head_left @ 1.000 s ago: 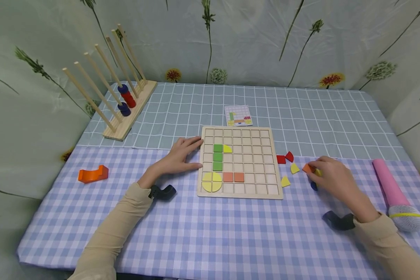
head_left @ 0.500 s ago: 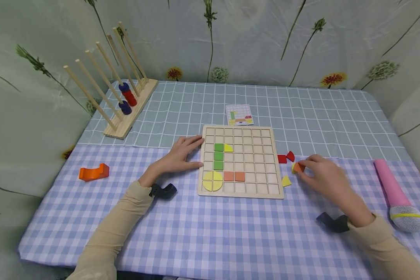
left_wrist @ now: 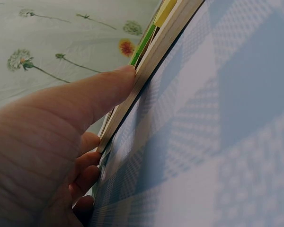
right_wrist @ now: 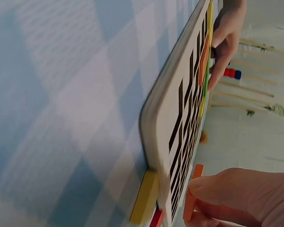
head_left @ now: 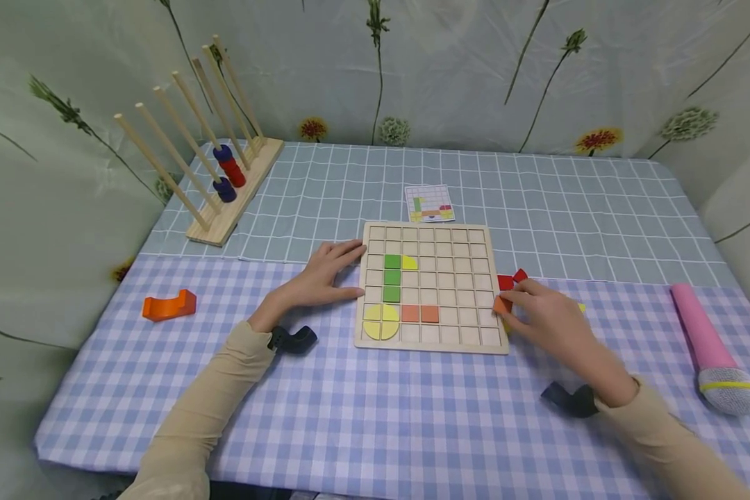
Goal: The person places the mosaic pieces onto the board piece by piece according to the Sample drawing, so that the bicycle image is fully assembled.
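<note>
a wooden peg rack [head_left: 245, 191] stands at the far left of the table, its seven upright pegs slender and pale. on one peg a dark blue ring [head_left: 223, 153] sits above red rings [head_left: 232, 172]; the neighbouring peg carries another blue one. nearer, an orange curved block [head_left: 170, 309] lies on the blue-and-white checked cloth [head_left: 350, 417]. at the right lies a pink toy microphone [head_left: 714, 354], its grey head yellow-banded. grey gridded cloth [head_left: 537, 208] covers the rear, before a flower-printed backdrop [head_left: 456, 69].
</note>
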{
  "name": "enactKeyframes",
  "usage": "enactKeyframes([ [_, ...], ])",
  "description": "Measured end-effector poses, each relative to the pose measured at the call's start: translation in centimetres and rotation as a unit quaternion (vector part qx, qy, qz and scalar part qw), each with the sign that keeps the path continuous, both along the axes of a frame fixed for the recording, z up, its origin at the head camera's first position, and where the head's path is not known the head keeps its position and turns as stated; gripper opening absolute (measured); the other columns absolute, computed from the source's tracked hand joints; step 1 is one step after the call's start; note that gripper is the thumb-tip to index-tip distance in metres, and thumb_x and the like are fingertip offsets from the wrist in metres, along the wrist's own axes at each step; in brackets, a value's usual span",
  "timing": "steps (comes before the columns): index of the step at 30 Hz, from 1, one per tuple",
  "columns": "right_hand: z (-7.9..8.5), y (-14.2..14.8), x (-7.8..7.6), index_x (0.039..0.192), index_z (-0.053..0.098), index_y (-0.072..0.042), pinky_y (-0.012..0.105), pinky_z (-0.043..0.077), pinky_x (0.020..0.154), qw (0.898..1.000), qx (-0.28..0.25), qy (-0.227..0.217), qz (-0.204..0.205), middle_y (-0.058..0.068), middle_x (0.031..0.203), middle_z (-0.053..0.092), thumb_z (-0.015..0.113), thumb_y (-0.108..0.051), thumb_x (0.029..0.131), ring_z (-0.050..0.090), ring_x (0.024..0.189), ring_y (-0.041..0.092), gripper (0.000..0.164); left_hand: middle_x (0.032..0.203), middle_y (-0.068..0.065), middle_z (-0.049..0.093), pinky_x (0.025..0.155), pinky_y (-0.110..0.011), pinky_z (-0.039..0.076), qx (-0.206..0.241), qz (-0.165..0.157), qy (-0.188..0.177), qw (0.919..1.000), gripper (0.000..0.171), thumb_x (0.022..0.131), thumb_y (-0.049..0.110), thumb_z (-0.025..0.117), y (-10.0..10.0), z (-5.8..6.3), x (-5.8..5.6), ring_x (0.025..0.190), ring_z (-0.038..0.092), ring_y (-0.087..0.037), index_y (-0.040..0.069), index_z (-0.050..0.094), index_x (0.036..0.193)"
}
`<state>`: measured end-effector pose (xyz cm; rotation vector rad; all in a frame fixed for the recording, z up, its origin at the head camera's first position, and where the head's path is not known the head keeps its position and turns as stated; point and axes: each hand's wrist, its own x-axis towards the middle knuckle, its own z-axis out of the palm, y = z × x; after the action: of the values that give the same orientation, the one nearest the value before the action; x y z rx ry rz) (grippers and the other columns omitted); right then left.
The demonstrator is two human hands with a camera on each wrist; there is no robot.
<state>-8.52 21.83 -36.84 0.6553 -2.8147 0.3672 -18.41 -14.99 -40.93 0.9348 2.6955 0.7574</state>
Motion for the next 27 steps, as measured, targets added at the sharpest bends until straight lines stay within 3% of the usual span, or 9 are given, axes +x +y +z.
enactKeyframes([
  [27, -0.9, -5.0, -0.9, 0.092, 0.074, -0.007, 0.017, 0.039, 0.05, 0.995, 0.012, -0.038, 0.096, 0.005, 0.086, 0.067, 0.074, -0.011, 0.076, 0.054, 0.061, 0.01, 0.016, 0.155, -0.01, 0.026, 0.099, -0.049, 0.025, 0.0, -0.006, 0.005, 1.0, 0.082, 0.083, 0.037, 0.069, 0.0, 0.0, 0.0, 0.121, 0.032, -0.03, 0.01, 0.028, 0.149],
])
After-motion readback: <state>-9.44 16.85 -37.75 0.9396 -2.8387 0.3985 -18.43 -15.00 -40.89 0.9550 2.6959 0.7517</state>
